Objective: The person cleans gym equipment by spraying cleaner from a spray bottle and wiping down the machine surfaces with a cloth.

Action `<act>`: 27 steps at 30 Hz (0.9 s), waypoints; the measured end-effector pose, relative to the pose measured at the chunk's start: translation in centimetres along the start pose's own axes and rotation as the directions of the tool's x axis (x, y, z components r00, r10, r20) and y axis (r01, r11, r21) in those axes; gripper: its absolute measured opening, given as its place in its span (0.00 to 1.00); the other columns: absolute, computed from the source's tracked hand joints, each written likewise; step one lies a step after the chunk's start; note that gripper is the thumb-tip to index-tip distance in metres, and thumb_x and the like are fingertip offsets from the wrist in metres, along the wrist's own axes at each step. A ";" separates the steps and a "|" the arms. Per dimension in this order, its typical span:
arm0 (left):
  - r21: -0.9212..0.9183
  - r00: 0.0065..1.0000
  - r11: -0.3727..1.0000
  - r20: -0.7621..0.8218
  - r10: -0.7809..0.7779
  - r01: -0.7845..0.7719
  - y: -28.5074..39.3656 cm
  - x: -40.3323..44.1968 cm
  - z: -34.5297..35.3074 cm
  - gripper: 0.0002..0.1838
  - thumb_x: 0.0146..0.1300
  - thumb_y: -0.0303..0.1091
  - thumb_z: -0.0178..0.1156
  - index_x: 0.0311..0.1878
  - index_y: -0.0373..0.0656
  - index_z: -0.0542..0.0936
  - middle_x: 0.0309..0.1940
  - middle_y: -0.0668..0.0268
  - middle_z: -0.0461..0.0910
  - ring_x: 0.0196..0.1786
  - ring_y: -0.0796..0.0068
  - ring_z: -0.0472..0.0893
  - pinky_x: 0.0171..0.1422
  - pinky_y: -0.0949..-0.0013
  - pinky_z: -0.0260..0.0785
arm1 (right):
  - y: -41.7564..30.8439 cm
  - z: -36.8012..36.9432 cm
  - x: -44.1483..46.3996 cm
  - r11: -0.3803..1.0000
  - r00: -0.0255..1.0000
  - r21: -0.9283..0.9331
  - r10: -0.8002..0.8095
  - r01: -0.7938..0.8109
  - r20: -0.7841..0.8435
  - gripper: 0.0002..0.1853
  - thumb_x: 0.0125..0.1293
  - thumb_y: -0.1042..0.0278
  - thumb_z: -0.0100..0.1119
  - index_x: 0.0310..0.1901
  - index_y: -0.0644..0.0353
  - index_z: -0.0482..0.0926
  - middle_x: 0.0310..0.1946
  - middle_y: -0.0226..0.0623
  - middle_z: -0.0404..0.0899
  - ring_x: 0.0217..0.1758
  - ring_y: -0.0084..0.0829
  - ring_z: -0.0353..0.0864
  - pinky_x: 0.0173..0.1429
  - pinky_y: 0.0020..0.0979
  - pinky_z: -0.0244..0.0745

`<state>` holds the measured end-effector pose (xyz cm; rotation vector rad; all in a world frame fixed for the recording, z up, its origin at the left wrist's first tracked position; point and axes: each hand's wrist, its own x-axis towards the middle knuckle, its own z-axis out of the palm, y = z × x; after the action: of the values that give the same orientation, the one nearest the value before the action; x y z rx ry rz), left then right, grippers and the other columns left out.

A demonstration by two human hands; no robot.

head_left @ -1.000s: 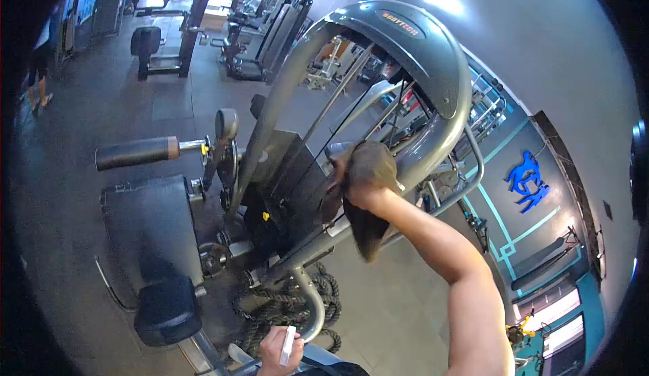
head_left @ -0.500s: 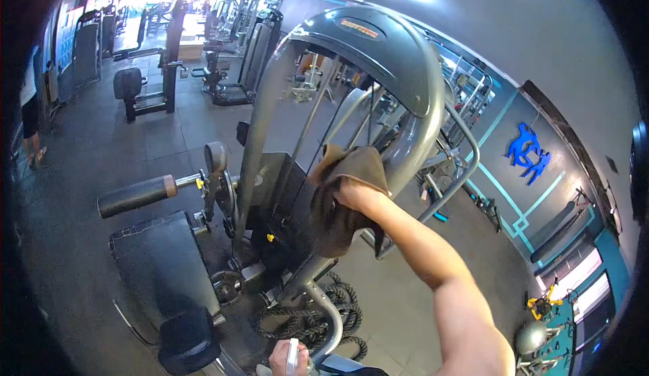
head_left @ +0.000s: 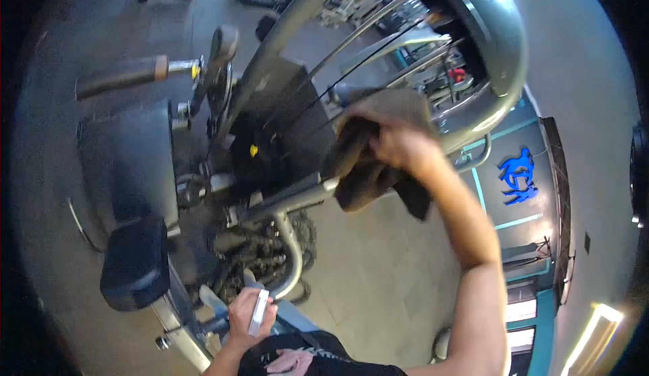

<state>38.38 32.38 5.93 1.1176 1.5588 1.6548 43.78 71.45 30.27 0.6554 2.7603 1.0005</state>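
My right hand (head_left: 405, 149), blurred by motion, is closed on a bunched dark brown towel (head_left: 372, 186). The towel lies against or just in front of the curved grey frame (head_left: 483, 115) of a weight machine; whether it touches cannot be told. Low in the view, my left hand (head_left: 245, 315) is wrapped around a narrow white object (head_left: 258, 312), its lower part hidden by the fingers. Left of the towel are the machine's black weight-stack cover (head_left: 287, 99) and a yellow knob (head_left: 254, 151).
The machine's padded seat (head_left: 135, 268), backrest (head_left: 128, 163) and roller pad (head_left: 122, 78) stand on the left. Heavy coiled ropes (head_left: 260, 247) lie on the floor beneath the frame. Blue figures (head_left: 519, 176) decorate the right wall.
My view has tilted down and shifted nearer the machine. The towel in my right hand now appears farther right and higher along the frame. More of my left hand shows, still holding the white object.
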 end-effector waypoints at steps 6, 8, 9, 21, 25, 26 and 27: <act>0.016 0.997 1.000 -0.069 -0.021 0.022 -0.2 -1.1 -0.5 0.11 0.56 0.34 0.67 0.34 0.35 0.81 0.34 0.53 0.79 0.34 0.52 0.81 0.38 0.59 0.74 | -2.0 7.6 3.5 0.974 0.838 -0.069 -0.147 0.214 0.525 0.14 0.66 0.66 0.50 0.45 0.53 0.85 0.40 0.39 0.85 0.46 0.40 0.84 0.58 0.39 0.75; 0.007 0.996 0.999 -0.084 -0.039 0.039 -0.6 -1.6 -0.9 0.11 0.56 0.34 0.67 0.34 0.35 0.81 0.34 0.53 0.79 0.34 0.52 0.81 0.38 0.59 0.74 | -5.6 7.4 1.1 0.966 0.881 0.245 -0.043 -0.084 0.471 0.16 0.69 0.67 0.46 0.53 0.59 0.79 0.51 0.44 0.79 0.53 0.40 0.80 0.62 0.40 0.72; 0.002 0.994 0.999 -0.100 -0.041 0.041 -0.6 -1.9 -1.1 0.11 0.56 0.34 0.67 0.34 0.35 0.81 0.34 0.52 0.79 0.34 0.52 0.81 0.38 0.59 0.74 | -7.7 6.0 0.0 0.913 0.858 0.344 0.012 -0.219 0.514 0.18 0.71 0.67 0.45 0.58 0.61 0.75 0.56 0.46 0.77 0.57 0.41 0.78 0.63 0.41 0.71; -0.010 0.982 0.997 -0.168 -0.083 0.083 -1.2 -2.9 -2.1 0.10 0.54 0.33 0.69 0.33 0.35 0.82 0.34 0.56 0.80 0.34 0.56 0.82 0.38 0.61 0.75 | -19.2 15.7 -6.3 0.808 0.992 0.588 0.102 -0.038 -0.076 0.23 0.61 0.58 0.65 0.55 0.59 0.76 0.43 0.36 0.79 0.48 0.33 0.77 0.56 0.39 0.73; 0.027 0.984 0.995 -0.150 -0.092 0.097 -1.7 -3.1 -2.1 0.11 0.54 0.32 0.70 0.33 0.35 0.82 0.34 0.56 0.79 0.33 0.56 0.82 0.38 0.62 0.75 | -15.3 10.2 -7.7 0.251 0.904 0.873 0.206 -0.418 0.374 0.21 0.63 0.59 0.66 0.55 0.59 0.77 0.46 0.36 0.80 0.53 0.33 0.76 0.61 0.38 0.72; -0.020 0.976 0.988 -0.155 -0.155 0.153 -2.1 -3.5 -1.7 0.11 0.56 0.35 0.67 0.34 0.35 0.81 0.33 0.57 0.79 0.33 0.57 0.82 0.37 0.61 0.74 | -13.6 8.7 -7.5 0.291 0.903 0.858 0.211 -0.423 0.374 0.20 0.65 0.59 0.66 0.55 0.59 0.77 0.48 0.36 0.80 0.53 0.33 0.76 0.61 0.38 0.72; 0.003 0.982 0.992 -0.144 -0.126 0.128 -2.6 -3.7 -1.7 0.11 0.55 0.34 0.69 0.34 0.35 0.81 0.33 0.57 0.79 0.33 0.57 0.82 0.37 0.61 0.74 | -11.9 7.2 -7.4 0.403 0.920 0.827 0.195 -0.392 0.341 0.20 0.66 0.60 0.66 0.55 0.58 0.77 0.50 0.36 0.80 0.54 0.33 0.77 0.62 0.37 0.72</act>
<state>38.32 28.75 2.83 0.9018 1.6959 1.6729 48.12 64.25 16.99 1.3062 2.8433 -0.6594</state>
